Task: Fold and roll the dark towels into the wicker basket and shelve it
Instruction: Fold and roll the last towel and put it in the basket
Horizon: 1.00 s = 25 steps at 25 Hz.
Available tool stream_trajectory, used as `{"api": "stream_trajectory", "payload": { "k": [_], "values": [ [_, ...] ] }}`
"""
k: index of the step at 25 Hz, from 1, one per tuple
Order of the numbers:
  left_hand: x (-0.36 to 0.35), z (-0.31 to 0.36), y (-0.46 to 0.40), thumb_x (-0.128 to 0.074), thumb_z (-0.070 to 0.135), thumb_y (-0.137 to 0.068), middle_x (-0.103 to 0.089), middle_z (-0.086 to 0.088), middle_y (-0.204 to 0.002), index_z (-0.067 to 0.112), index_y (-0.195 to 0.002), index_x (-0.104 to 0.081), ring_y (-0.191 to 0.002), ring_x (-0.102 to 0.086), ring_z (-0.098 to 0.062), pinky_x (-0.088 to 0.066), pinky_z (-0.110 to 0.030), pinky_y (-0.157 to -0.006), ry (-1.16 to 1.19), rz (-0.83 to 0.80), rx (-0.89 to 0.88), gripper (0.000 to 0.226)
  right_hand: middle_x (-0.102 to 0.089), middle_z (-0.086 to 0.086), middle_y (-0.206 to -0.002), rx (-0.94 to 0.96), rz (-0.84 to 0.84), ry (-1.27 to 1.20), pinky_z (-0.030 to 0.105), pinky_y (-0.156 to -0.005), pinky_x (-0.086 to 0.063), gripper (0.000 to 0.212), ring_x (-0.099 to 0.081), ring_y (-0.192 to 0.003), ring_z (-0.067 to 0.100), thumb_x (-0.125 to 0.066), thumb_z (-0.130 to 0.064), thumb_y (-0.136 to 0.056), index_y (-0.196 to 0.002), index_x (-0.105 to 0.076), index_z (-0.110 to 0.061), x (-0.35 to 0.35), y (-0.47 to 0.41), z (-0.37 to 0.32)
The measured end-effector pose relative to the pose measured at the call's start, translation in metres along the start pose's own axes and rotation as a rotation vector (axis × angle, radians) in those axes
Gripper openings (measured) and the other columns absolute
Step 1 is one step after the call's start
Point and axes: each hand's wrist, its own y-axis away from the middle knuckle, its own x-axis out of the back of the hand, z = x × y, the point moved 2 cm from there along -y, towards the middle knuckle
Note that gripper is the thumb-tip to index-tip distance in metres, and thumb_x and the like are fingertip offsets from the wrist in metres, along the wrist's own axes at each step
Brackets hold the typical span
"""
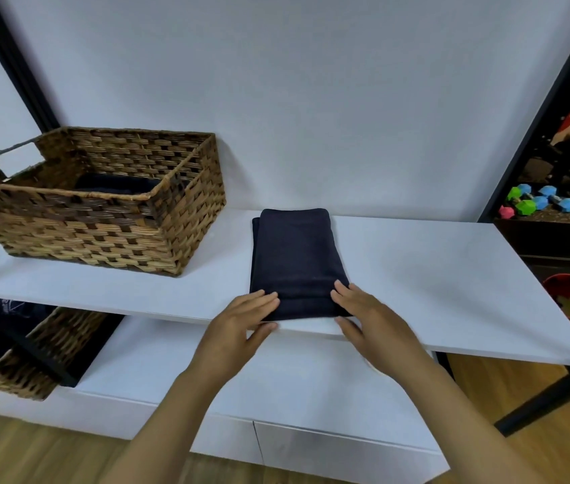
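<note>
Folded dark towel [294,260] lies on white shelf [433,274], at 3 o'clock from wicker basket [101,218]. Left hand [241,319] and right hand [367,316] pinch its near corners, fingers curled. Soft, light, limp; likely rolls best from this near edge.

Dark navy towel [294,260] lying on a white shelf [433,274], centre of the frame.

At left, a wicker basket [108,232] is showing a checkered weave of tan and dark brown, with a dark towel [115,185] sitting inside it. A second woven basket [28,365] at lower left is repeating the same brown pattern, edged by a black frame [42,358]. The wall [294,82] behind is reading pale grey-white. At right, dumbbells [535,200] are glowing blue, green and pink against dark shelving. The floor [538,431] is showing warm orange-brown wood grain.
</note>
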Motion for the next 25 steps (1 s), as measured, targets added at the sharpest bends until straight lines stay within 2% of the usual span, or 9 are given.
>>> {"api": "stream_trajectory", "payload": {
  "k": [4, 6, 8, 12, 16, 18, 20, 22, 25],
  "values": [
    [0.009, 0.002, -0.021, -0.075, 0.036, -0.085, -0.061, 0.025, -0.109, 0.018, -0.120, -0.073, -0.109, -0.055, -0.005, -0.046, -0.013, -0.093, -0.021, -0.007, 0.013, 0.039, -0.047, -0.014, -0.145, -0.014, 0.049, -0.013, 0.029, -0.110, -0.032, 0.036, -0.039, -0.132, 0.012, -0.057, -0.039, -0.099, -0.135, -0.061, -0.030, 0.004, -0.015, 0.005],
    [0.008, 0.005, -0.029, -0.066, 0.037, -0.094, -0.062, 0.016, -0.100, 0.018, -0.109, -0.073, -0.097, -0.051, -0.009, -0.047, -0.024, -0.083, -0.110, -0.022, 0.018, 0.025, -0.049, -0.010, -0.125, -0.040, 0.067, 0.006, 0.031, -0.102, -0.031, 0.026, -0.040, -0.114, 0.015, -0.051, -0.039, -0.102, -0.120, -0.066, -0.028, 0.006, -0.021, 0.005],
    [0.008, 0.008, -0.031, -0.046, 0.043, -0.101, -0.058, 0.011, -0.091, 0.019, -0.097, -0.070, -0.087, -0.046, -0.013, -0.041, -0.029, -0.076, -0.258, -0.013, 0.070, 0.035, -0.048, -0.008, -0.110, -0.102, 0.010, 0.011, 0.032, -0.096, -0.029, 0.027, -0.039, -0.103, 0.016, -0.039, -0.040, -0.106, -0.100, -0.061, -0.027, 0.009, -0.023, 0.000],
    [0.008, 0.028, -0.050, -0.021, 0.044, -0.107, -0.058, 0.006, -0.083, 0.021, -0.078, -0.059, -0.083, -0.046, -0.018, -0.031, -0.034, -0.081, -0.532, -0.133, 0.315, 0.052, -0.044, -0.003, -0.091, -0.257, -0.046, 0.110, 0.037, -0.087, -0.031, 0.045, -0.039, -0.094, 0.023, -0.027, -0.041, -0.107, -0.072, -0.044, -0.018, 0.013, -0.033, -0.012],
    [0.013, 0.037, -0.066, -0.033, 0.046, -0.106, -0.059, 0.004, -0.084, 0.023, -0.084, -0.050, -0.089, -0.056, -0.021, -0.037, -0.039, -0.088, -0.569, -0.141, 0.455, 0.036, -0.045, -0.002, -0.095, -0.393, -0.017, 0.114, 0.039, -0.087, -0.032, 0.033, -0.041, -0.095, 0.023, -0.038, -0.045, -0.102, -0.082, -0.045, -0.020, 0.012, -0.042, -0.019],
    [0.010, 0.045, -0.064, -0.049, 0.025, -0.101, -0.052, 0.005, -0.094, 0.024, -0.100, -0.047, -0.091, -0.050, -0.021, -0.036, -0.038, -0.081, -0.595, -0.044, 0.308, 0.003, -0.047, -0.001, -0.100, -0.423, 0.019, 0.090, 0.039, -0.087, -0.031, 0.024, -0.041, -0.098, 0.023, -0.043, -0.041, -0.101, -0.093, -0.046, -0.019, 0.012, -0.046, -0.023],
    [-0.007, 0.055, -0.053, -0.064, 0.000, -0.080, -0.052, 0.004, -0.090, 0.020, -0.095, -0.055, -0.084, -0.049, -0.021, -0.038, -0.035, -0.078, -0.528, 0.063, 0.040, 0.027, -0.048, 0.000, -0.104, -0.440, 0.015, 0.112, 0.041, -0.088, -0.032, 0.020, -0.043, -0.100, 0.024, -0.044, -0.037, -0.101, -0.097, -0.046, -0.018, 0.011, -0.048, -0.026],
    [-0.031, 0.055, -0.036, -0.072, -0.007, -0.069, -0.064, 0.000, -0.088, 0.014, -0.091, -0.068, -0.086, -0.060, -0.023, -0.048, -0.037, -0.089, -0.409, 0.151, -0.147, 0.032, -0.050, 0.001, -0.108, -0.454, 0.041, 0.194, 0.042, -0.091, -0.034, 0.016, -0.046, -0.104, 0.025, -0.043, -0.035, -0.102, -0.100, -0.048, -0.020, 0.011, -0.050, -0.029],
    [-0.044, 0.045, -0.015, -0.074, -0.005, -0.077, -0.073, -0.006, -0.116, 0.006, -0.114, -0.074, -0.116, -0.066, -0.024, -0.044, -0.038, -0.111, -0.262, 0.142, -0.135, 0.038, -0.058, 0.001, -0.120, -0.174, 0.258, 0.192, 0.043, -0.101, -0.033, 0.015, -0.053, -0.116, 0.026, -0.047, -0.019, -0.099, -0.105, -0.061, -0.020, 0.004, -0.041, -0.044]
  ]
}}
